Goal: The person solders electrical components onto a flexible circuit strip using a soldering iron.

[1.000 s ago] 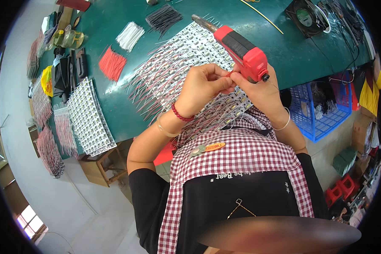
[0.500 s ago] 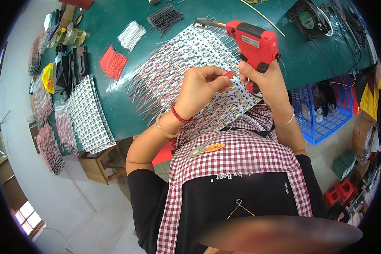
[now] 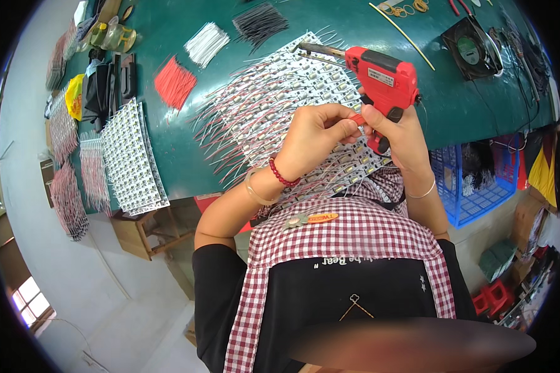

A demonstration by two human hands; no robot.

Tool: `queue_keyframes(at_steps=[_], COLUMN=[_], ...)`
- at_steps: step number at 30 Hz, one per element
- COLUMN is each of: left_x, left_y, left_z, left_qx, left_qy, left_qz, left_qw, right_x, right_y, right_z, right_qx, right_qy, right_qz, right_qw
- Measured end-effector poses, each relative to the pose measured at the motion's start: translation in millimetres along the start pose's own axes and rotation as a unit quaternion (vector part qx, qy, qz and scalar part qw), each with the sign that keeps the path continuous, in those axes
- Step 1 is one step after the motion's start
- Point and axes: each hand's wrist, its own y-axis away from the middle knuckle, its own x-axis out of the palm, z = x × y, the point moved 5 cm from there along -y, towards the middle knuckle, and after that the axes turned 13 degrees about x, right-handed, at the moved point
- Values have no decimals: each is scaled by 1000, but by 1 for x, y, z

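My right hand [image 3: 403, 142] is closed round the grip of a red and black soldering gun [image 3: 382, 76], its metal tip pointing left over the far part of the boards. My left hand [image 3: 312, 140] pinches a few short red wires [image 3: 358, 119]. The thumb and fingertips of my right hand meet the wires' other end. Beneath both hands lies a sheet of small white circuit boards [image 3: 330, 79], with red and white wires fanning out from its left side. Beyond it are piles of red wires [image 3: 175, 82], white wires [image 3: 206, 45] and dark wires [image 3: 260, 26].
At left, more board sheets [image 3: 130, 158] and wired strips [image 3: 93, 171] overhang the green table [image 3: 180, 146]. A black fan [image 3: 470, 50], a thin yellow rod [image 3: 401, 35] and rubber bands [image 3: 410, 7] lie at the far right. Below the edge stands a blue crate [image 3: 466, 214].
Both hands and the soldering gun have shifted slightly right and down in view, as has most of the table. My fingertips have come together at the red wires.
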Motion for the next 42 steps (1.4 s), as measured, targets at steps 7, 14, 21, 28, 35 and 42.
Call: queue_keyframes(at_steps=[7, 14, 21, 28, 35, 42], left_x=[-87, -116, -116, -116, -115, -113], left_y=[-24, -46, -50, -51, -51, -51], left_z=[-17, -16, -11, -15, -18, -19], left_qx=[220, 372, 396, 402, 417, 416], left_qy=[-365, -600, -586, -578, -544, -539], left_qz=[-78, -53, -2, 14, 31, 40], left_qw=[901, 706, 707, 710, 728, 731], right_x=[-11, -4, 4, 9, 11, 13], right_y=[-2, -23, -23, -16, -10, -1], right_z=[30, 32, 22, 26, 25, 32], right_qx=[-32, 4, 39, 32, 45, 26], right_qy=[-17, 77, 113, 159, 185, 122], right_qz=[10, -14, -38, -55, -72, -70], right_qw=[999, 997, 992, 985, 979, 990])
